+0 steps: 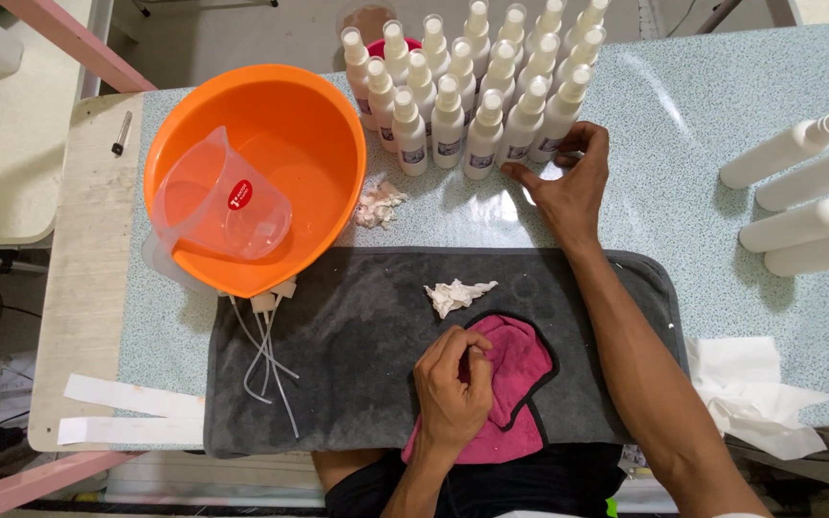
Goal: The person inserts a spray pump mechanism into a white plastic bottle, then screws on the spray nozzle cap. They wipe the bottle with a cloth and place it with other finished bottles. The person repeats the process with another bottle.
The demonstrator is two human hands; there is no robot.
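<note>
The right hand (568,187) reaches forward to the standing group of white spray bottles (472,91). Its fingers are curled loosely around the base of the nearest bottle (560,117) at the right end of the front row; thumb and fingertips touch the bottle, but a firm grip cannot be confirmed. The left hand (453,388) rests closed on a pink cloth (515,384), fingers bunched on the fabric.

Step in hand, as a judgement: one capped bottle is being taken from, or set into, the upright group, with the cloth kept ready under the other hand. The next move calls for a secure pinch low on the narrow bottle and a straight lift, since the neighbouring bottles stand touching and tip easily.

Materials and shapes:
- Bottles: smooth white plastic, slender cylinders with clear caps. Four uncapped ones (798,192) lie on their sides at the right.
- Pink cloth: soft, dark-edged, lying on a grey towel mat (338,345).
- Orange bowl (290,125): glossy round plastic, holding a clear measuring jug (223,201).
- Thin white tubes (266,345) lie just below the bowl.
- Crumpled tissue (458,293) sits on the mat.
- Tabletop (722,86): speckled pale green, hard.
</note>
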